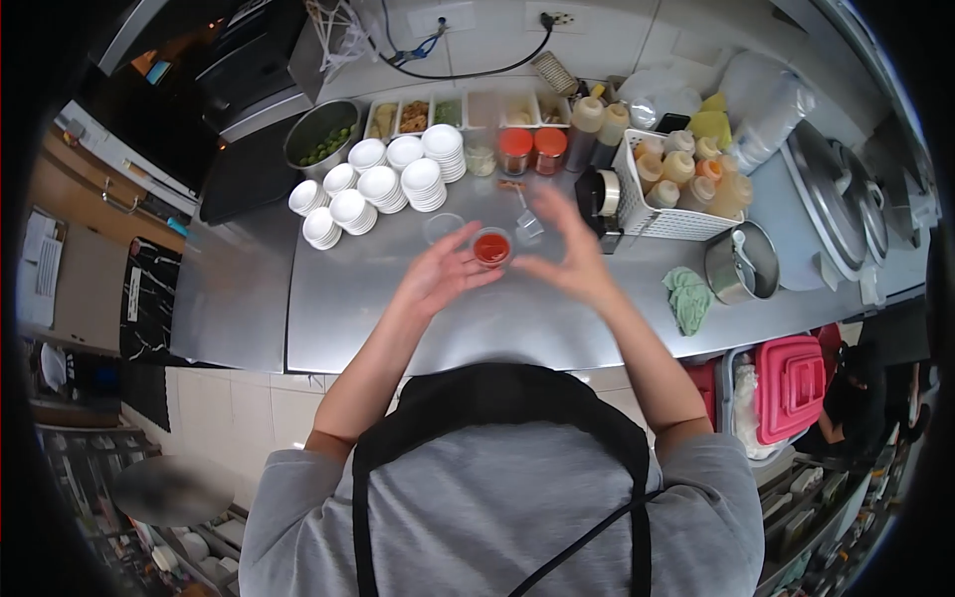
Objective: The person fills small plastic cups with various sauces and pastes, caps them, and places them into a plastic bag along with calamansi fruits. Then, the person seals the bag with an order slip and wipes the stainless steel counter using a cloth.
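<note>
A small clear cup of red sauce (492, 248) is at the middle of the steel counter, in my left hand (443, 274), whose thumb and fingers are around its left side. My right hand (571, 261) is just right of the cup, blurred by motion, fingers apart and nothing seen in it. Beyond the left hand lies a clear round lid or cup (444, 229). A small clear square item (529, 226) with an orange-brown end sits on the counter between the hands.
Several stacks of white cups (379, 186) stand at the back left beside a pot of green limes (324, 137). Two red-lidded jars (516, 149) are at the back. On the right are a white basket (673, 221) of bottles, a green cloth (687, 299) and a metal pot (737, 284).
</note>
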Tool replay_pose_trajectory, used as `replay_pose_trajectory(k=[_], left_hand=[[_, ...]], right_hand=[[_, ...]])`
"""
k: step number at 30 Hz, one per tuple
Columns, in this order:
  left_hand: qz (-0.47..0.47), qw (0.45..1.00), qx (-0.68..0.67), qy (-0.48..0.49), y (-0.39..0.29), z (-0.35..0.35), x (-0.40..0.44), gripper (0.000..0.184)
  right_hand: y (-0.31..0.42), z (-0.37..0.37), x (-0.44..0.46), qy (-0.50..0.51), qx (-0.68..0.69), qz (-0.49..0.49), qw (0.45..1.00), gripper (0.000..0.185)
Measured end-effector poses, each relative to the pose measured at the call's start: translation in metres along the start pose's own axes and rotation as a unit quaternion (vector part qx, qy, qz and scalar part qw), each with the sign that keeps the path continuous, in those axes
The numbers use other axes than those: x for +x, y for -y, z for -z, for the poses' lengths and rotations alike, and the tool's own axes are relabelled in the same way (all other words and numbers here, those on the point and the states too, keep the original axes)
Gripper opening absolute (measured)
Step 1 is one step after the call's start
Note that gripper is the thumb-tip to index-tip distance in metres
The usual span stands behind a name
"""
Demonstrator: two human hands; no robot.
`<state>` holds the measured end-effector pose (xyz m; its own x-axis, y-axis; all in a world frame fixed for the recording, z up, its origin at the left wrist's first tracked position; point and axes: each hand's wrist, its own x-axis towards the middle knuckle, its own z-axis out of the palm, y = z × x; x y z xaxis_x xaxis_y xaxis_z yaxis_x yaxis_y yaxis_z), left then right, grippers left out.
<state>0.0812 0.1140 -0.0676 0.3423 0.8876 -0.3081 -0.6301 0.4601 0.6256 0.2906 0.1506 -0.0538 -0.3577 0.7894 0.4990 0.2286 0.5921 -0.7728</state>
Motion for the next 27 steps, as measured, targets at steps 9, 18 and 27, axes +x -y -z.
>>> replay_pose_trajectory(k=[9, 18, 27], left_hand=[[-0.034, 0.997, 0.065, 0.036, 0.009, 0.014, -0.007, 0.052], [-0.007, 0.985, 0.171, -0.036, -0.003, 0.010, 0.012, 0.039], [-0.095, 0.947, 0.274, -0.140, 0.025, 0.020, 0.028, 0.027]], right_hand=[[0.014, -0.035, -0.003, 0.008, 0.051, -0.096, 0.994, 0.073], [0.004, -0.043, -0.004, 0.051, 0.017, -0.057, 0.997, 0.070], [-0.042, -0.056, -0.015, 0.068, 0.254, -0.312, 0.913, 0.043]])
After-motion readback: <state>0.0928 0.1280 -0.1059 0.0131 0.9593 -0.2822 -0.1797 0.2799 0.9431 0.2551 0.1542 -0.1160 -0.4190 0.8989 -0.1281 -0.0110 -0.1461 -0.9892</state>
